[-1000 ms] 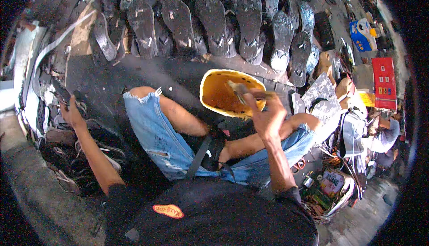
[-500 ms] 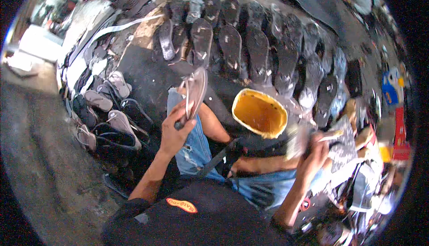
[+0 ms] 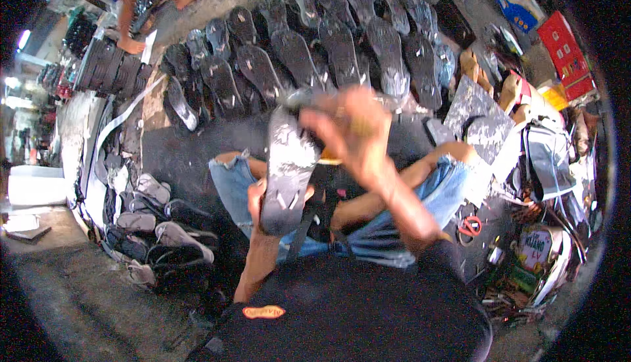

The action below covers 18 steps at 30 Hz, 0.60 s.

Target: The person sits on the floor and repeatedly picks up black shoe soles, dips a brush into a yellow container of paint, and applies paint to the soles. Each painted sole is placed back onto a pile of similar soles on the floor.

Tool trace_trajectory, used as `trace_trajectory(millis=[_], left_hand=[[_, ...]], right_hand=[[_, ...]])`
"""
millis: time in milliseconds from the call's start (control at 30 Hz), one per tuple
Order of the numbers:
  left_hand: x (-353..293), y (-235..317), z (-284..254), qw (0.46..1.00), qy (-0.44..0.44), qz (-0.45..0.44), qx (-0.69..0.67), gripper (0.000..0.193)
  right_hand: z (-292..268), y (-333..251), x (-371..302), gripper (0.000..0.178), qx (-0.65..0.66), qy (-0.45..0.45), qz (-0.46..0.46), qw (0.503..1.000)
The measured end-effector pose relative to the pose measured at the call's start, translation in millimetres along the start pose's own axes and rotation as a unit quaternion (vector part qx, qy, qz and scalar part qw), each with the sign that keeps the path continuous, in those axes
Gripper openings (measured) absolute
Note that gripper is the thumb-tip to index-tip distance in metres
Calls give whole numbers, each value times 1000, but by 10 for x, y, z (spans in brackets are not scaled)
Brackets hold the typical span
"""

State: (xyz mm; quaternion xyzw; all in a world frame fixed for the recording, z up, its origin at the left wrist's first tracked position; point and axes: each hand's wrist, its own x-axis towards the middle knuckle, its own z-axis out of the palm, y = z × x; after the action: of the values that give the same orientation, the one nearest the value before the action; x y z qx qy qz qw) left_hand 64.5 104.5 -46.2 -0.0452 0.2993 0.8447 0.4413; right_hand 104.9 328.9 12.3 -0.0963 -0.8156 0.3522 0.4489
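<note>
Gripping black sandal (image 3: 288, 171) by near end, L hand (image 3: 257, 203) closed on both edges from beneath; long axis approx. away from body, above jeans (image 3: 231, 190); R hand (image 3: 361, 129) (blurred, can't tell hold) nearer far end.

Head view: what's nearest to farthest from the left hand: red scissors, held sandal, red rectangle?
From the left hand:
1. Held sandal, in its grip
2. Red scissors, on the person's right
3. Red rectangle, far upper right
</note>
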Motion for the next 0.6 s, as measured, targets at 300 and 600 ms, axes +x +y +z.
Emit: trace_trajectory(millis=[300, 600], left_hand=[[6, -21, -120, 993, -58, -5, 101, 91], [320, -227, -544, 987, -125, -3, 103, 57]], right_hand=[[-407, 64, 153, 24, 112, 105, 135, 979], [-504, 216, 188, 32, 53, 117, 130, 983]])
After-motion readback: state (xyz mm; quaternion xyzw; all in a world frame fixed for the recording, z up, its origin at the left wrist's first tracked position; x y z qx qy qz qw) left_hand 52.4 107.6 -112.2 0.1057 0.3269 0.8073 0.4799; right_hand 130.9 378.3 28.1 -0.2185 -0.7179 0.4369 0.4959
